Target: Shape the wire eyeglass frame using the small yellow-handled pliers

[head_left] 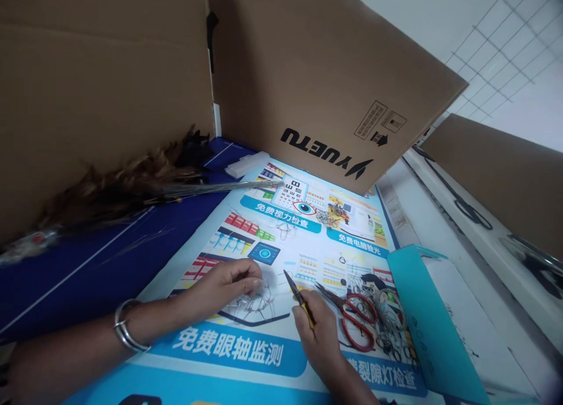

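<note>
Gripping pliers (301,301) in right hand (320,323), with fingers wrapped tight round yellow handle and dark nose aimed away and leftward. Reaching over wires (257,304) with left hand (240,279), with thumb and forefinger drawn near each other, other fingers curled under; cannot tell if pinching a strand or merely touching. For wires: thin loose tangle on poster (246,384), right by left fingertips, left of pliers. Wearing silver bracelet (127,326) on left wrist. Right of pliers: scissors (342,303) with red handles, lying near right hand, with blades aimed leftward; next, coil (402,311) just beside handles, cannot tell if touching; next, heap of small bits (391,343). Farther up poster, another small cluster (328,218), mostly too fine to make out. Along right edge, turquoise box (440,329) with white inside. Off left, on blue surface (127,247): brown feathers (132,176), plus long pale stems (211,188) extending across onto poster; near stem ends, white case (247,164). At back, tall cardboard (334,82) with YUETU printed upside down
</note>
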Available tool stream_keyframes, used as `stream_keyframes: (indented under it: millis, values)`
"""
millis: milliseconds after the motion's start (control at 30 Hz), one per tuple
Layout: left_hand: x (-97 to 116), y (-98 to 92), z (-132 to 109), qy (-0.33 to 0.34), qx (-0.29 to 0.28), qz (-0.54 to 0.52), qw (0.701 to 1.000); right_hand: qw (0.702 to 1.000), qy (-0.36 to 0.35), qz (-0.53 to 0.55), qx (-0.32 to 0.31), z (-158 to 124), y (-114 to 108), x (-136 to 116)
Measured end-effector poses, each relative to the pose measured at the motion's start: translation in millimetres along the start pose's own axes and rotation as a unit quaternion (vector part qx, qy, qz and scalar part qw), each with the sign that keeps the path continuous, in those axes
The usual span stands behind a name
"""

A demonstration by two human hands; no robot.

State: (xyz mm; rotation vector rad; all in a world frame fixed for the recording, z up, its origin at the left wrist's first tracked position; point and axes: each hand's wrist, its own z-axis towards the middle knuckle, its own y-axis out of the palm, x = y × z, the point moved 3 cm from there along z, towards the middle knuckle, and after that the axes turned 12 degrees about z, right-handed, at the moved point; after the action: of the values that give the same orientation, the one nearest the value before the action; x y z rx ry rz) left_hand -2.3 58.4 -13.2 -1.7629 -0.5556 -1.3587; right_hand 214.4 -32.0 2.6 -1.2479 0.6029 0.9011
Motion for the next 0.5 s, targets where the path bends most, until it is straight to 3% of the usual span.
stream_keyframes:
  millis: [500]
  values:
    - [1.4, -1.9, 0.1, -0.042, 0.05, -0.094, 0.993, 1.0, -0.014, -0.007, -0.002, 0.3, 0.6, -2.5]
